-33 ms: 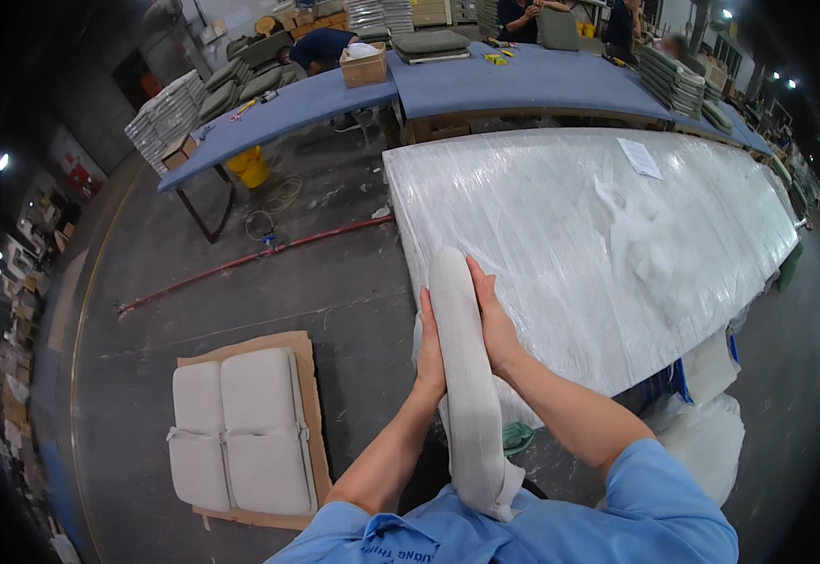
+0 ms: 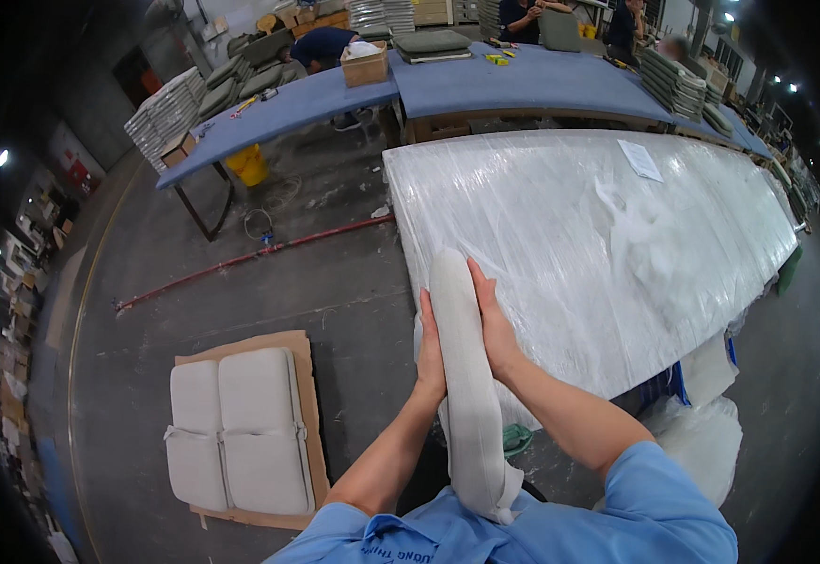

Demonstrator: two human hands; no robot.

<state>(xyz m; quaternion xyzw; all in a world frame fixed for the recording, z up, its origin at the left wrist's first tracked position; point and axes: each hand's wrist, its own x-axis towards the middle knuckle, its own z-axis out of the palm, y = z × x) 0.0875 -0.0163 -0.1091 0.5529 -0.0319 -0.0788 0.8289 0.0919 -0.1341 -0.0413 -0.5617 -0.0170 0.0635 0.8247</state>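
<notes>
Between my palms I hold a light grey fabric cushion (image 2: 467,367) on edge, its narrow side facing up. My left hand (image 2: 432,346) presses flat against its left face, and my right hand (image 2: 493,324) against its right face, fingers pointing away from me. The near end of the cushion rests against my blue shirt, where a loose flap of fabric sticks out. On the floor to the left, several matching cushions (image 2: 258,390) lie in pairs on a brown cardboard sheet (image 2: 308,376), with ties at their edges.
A large plastic-wrapped slab (image 2: 542,244) stands just ahead and to the right. Behind it are blue-topped tables (image 2: 523,80) with stacked green cushions (image 2: 670,83) and a cardboard box (image 2: 365,66). A red pipe (image 2: 250,259) crosses the floor. Other people work at the far tables.
The view has shifted very slightly, moving the floor cushions a little left. My hands and the held cushion keep the same pose.
</notes>
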